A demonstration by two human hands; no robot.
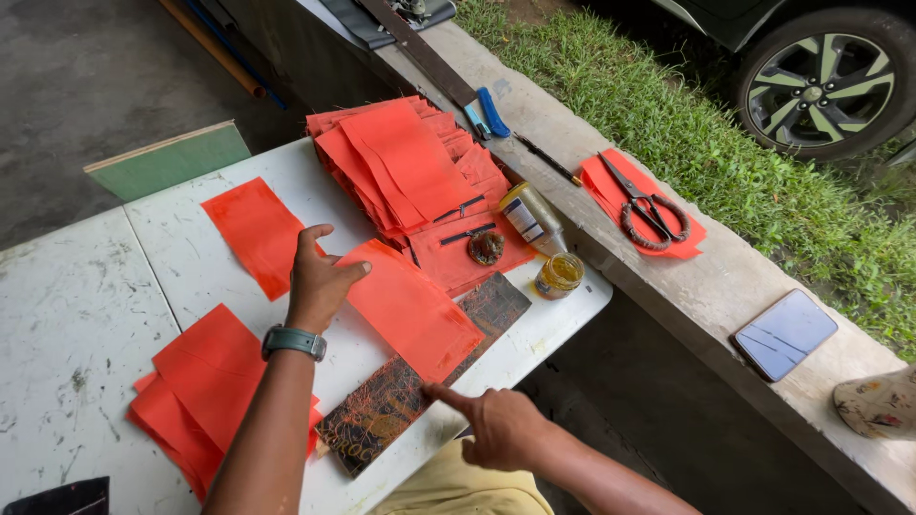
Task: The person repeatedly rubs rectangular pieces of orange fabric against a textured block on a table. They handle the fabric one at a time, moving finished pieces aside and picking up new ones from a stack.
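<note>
Orange sheet lies across the dark board; left hand flat, pinning its far edge, right hand apart, forefinger pressing the board's near edge. Beyond the board: orange stack, glue jar.

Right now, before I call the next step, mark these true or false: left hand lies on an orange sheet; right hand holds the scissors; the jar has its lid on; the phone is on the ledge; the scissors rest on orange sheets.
1. The left hand lies on an orange sheet. True: palm down at its left end.
2. The right hand holds the scissors. False: it points a finger at the dark board; the scissors lie untouched.
3. The jar has its lid on. False: it stands open.
4. The phone is on the ledge. True.
5. The scissors rest on orange sheets. True: on a small pile on the ledge.
</note>
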